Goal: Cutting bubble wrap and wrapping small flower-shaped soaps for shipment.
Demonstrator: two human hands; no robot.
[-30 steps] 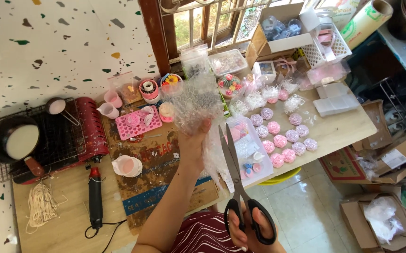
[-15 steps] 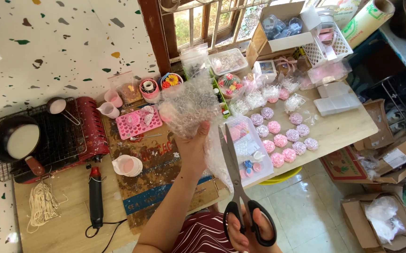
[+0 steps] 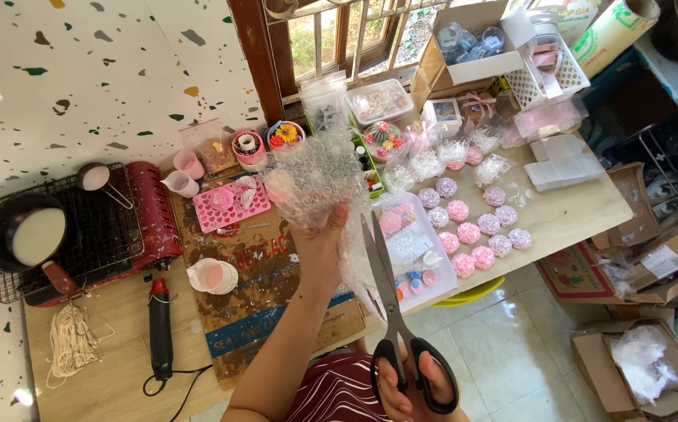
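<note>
**Bubble wrap held up, scissors at its edge**

The left hand (image 3: 325,248) is raised over the middle of the table (image 3: 573,211), fingers and thumb pinched on a sheet of bubble wrap (image 3: 317,181) that stands up above the hand and also trails down to its right. The right hand (image 3: 411,384), near the bottom edge, has fingers through the black handles of the scissors (image 3: 390,309). The blades point away, nearly pressed together, their tips touching the trailing wrap just right of the left thumb.

Behind the wrap lies a pink mould (image 3: 231,205) on a brown board (image 3: 265,293). To the right, pink and lilac rose shapes (image 3: 476,227) sit in rows on the table, beside a clear tray (image 3: 417,246). At far left, a black pan (image 3: 22,234) with white contents rests on a wire rack by a red stove (image 3: 151,215). Near it lie a black heat gun (image 3: 159,328) and a bundle of white wicks (image 3: 69,340).
</note>
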